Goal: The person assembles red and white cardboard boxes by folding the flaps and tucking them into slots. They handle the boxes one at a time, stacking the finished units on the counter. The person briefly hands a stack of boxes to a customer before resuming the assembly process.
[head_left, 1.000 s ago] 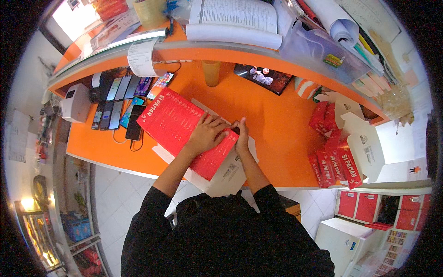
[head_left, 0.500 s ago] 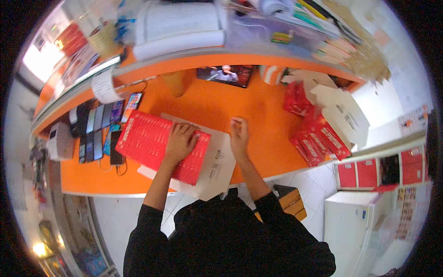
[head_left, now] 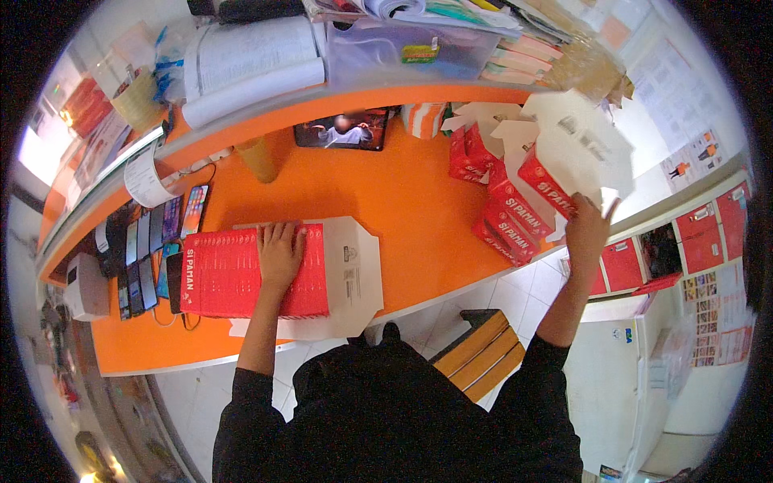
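Note:
A tight row of red folded cartons (head_left: 221,278) with white lettering lies on the orange table, with a white flap (head_left: 358,274) sticking out at its right end. My left hand (head_left: 281,251) rests on top of the row, fingers stretched across the red edges. At the far right, my right hand (head_left: 588,228) grips the near corner of a red-and-white carton (head_left: 584,149), which is tilted up above a pile of similar red cartons (head_left: 509,217). My fingertips there are partly hidden by the carton.
Several phones (head_left: 145,258) lie at the left, near a white device (head_left: 84,286). A lit screen (head_left: 341,133) leans at the back beside a striped orange-and-white cup (head_left: 424,121). A shelf (head_left: 354,98) overhangs the table, holding papers and a clear bin (head_left: 411,52). Below stands a wooden stool (head_left: 481,354).
My right hand has moved from the table's middle to the right-hand pile and taken hold of a carton, which is now raised. My left hand stays on the row, which has straightened. The view has shifted.

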The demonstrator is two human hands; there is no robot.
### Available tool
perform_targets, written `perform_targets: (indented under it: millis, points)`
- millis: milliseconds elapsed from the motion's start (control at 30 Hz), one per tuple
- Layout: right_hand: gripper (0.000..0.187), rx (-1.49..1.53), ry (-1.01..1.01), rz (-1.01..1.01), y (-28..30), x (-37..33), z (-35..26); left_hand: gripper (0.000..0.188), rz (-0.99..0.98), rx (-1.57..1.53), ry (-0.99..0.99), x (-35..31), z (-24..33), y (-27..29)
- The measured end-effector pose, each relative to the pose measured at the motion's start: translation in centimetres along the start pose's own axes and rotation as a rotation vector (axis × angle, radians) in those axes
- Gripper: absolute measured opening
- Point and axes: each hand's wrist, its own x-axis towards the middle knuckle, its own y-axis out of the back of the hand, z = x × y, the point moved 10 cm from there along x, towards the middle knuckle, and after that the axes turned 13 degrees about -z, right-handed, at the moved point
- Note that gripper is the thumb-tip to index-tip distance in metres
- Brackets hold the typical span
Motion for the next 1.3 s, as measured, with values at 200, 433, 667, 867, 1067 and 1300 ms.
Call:
perform_targets:
  millis: [200, 433, 667, 867, 1067, 1300]
  points:
    - [0.037, 0.850, -0.047, -0.323, 3.7, -6.0, -6.0, 0.034, -0.028, -0.001, 0.071, -1.2, -1.3, 0.3]
    - [0.032, 1.913, 0.240, -0.678, -14.9, -10.9, -30.6, 0.035, -0.009, 0.005, 0.080, -0.7, -1.1, 0.0]
    - [0.032, 2.076, 0.106, -1.270, -16.3, -15.3, -40.2, 0.034, -0.038, 0.004, 0.085, -0.7, -1.4, 0.2]
    - [0.047, 1.732, 0.296, -0.927, -19.8, -7.5, -34.6, 0.033, 0.044, -0.044, 0.047, -0.9, -1.1, 0.9]
    - [0.039, 1.561, 0.910, -0.882, -18.2, -3.8, -41.6, 0.032, -0.001, -0.026, 0.050, -0.5, -1.3, 0.6]
    - [0.042, 1.387, 1.249, -1.015, -16.1, -3.1, -42.6, 0.029, 0.006, -0.076, 0.088, -0.8, -1.9, 0.5]
